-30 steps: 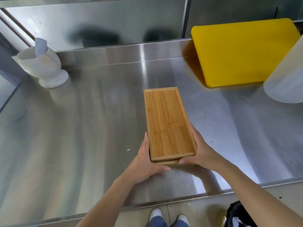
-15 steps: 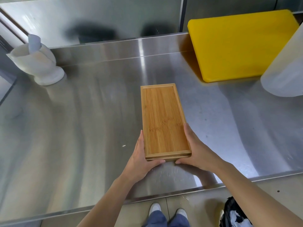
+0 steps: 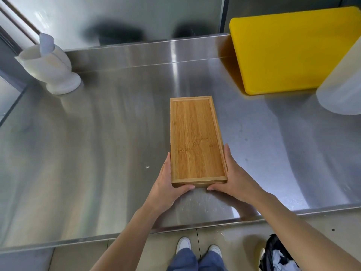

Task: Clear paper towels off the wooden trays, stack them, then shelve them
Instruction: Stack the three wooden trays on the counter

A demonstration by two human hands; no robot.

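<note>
- Head view, only cam: wooden trays sit stacked on steel counter, long axis running away from person; a 2nd tray edge shows under the top one at near end.
- Left hand clasps near-left corner of stack: palm flat vs long side, thumb wrapped across near short end.
- Right hand mirrors it on near-right corner: fingers along long side, thumb tip on near end, close to left thumb but not touching.
- Both hands closed on the stack. Whether it's resting on counter or lifted a hair, can't tell.
- Top tray is bare inside, wood grain visible.
- Small white scrap on counter just left of left hand.
- White mortar w/ pestle well away, far-left of the grip, near back wall.
- Yellow cutting board far-right of grip, propped vs backsplash.
- Translucent white container right of grip at frame edge, overlapping board's corner.
- Below grip, past counter lip: white shoes + blue trousers on tiled floor.
- Black bag w/ white crumpled stuff inside, lower right of grip, on floor.
</note>
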